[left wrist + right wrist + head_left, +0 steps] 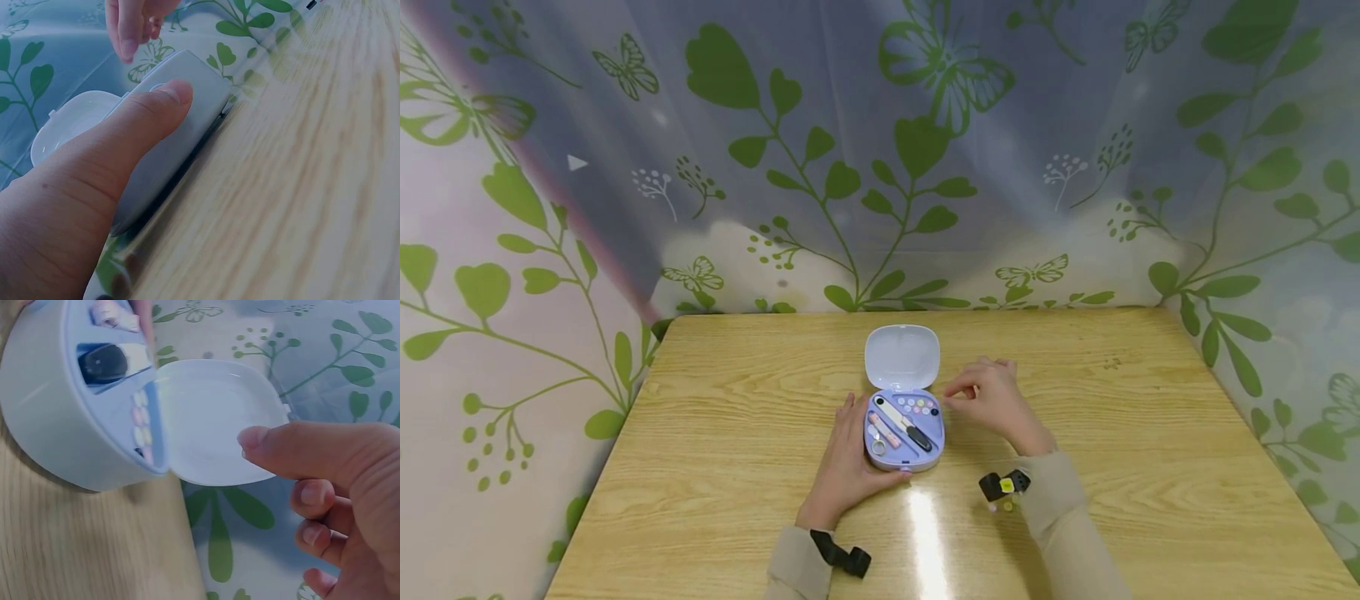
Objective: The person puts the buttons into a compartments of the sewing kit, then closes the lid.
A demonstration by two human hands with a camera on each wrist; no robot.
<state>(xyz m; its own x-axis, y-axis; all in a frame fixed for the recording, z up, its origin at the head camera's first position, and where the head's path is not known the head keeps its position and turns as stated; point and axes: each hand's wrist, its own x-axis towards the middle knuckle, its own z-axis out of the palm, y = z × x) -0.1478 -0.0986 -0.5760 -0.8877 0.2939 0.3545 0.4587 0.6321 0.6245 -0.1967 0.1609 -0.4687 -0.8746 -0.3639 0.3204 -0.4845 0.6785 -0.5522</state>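
Observation:
My left hand (842, 475) grips a lavender sewing kit box (934, 457) on the table, its thumb pressed on the front wall. The white lid (902, 358) stands hinged open behind. In the tray lie a long white tool with black ends (891, 414), a pink-and-white stick-like piece (885, 431), a silver ring-shaped item (878, 447) and several small round buttons (917, 405). Just right of the box, my right hand (992, 402) is raised, thumb and index tips together, other fingers curled (314, 534). I cannot tell whether anything tiny is between those tips.
The box stands on a wood-grain table (1150, 467). A curtain with green leaves and butterflies (850, 167) hangs along the back and sides. Black camera straps (842, 557) sit at both wrists over beige sleeves. Small pale and yellow spots (1002, 505) show below the right wrist.

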